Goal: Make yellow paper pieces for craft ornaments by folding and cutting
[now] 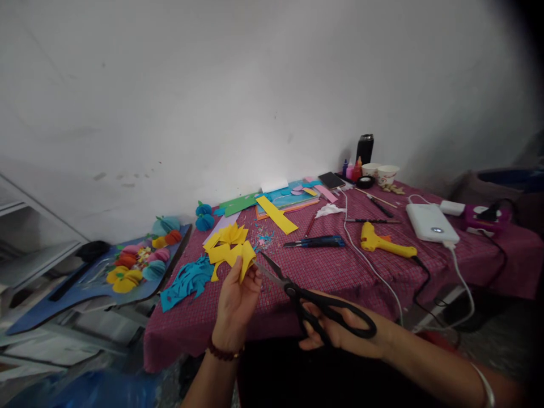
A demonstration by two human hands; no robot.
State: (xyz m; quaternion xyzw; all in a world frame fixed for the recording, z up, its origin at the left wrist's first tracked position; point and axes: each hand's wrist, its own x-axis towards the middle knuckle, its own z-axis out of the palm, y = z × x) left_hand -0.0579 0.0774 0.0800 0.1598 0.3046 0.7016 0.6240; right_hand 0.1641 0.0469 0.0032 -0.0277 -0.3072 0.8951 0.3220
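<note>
The left hand (236, 300) has its grip clamped on one folded yellow paper piece (245, 262), pinched between thumb and fingers just above the near edge of the desk (340, 272). The right hand (340, 331) has its grip closed through the black handles of one pair of scissors (314, 300); the blades stand apart, their tips touching the yellow paper piece.

Taking the yellow paper piece as the landmark: a heap of yellow cut shapes (229, 241) lies just behind it, and a heap of blue cut shapes (189, 279) lies to its left; the pieces overlap too much to count. One yellow paper strip (276, 215) lies behind and to its right, before a stack of coloured sheets (280, 198). Further right lie one blue utility knife (317, 242), one yellow glue gun (385, 242) and one white power bank (429, 222). Far behind and right stand two paper cups (380, 171), one black flask (364, 148) and a few small paint bottles (352, 169), hard to count. One phone (331, 180) lies near them.

To the left, off the desk, a blue board (76, 289) carries several paper fruit shapes (140, 260). The right forearm is cut off at the frame's lower edge.
</note>
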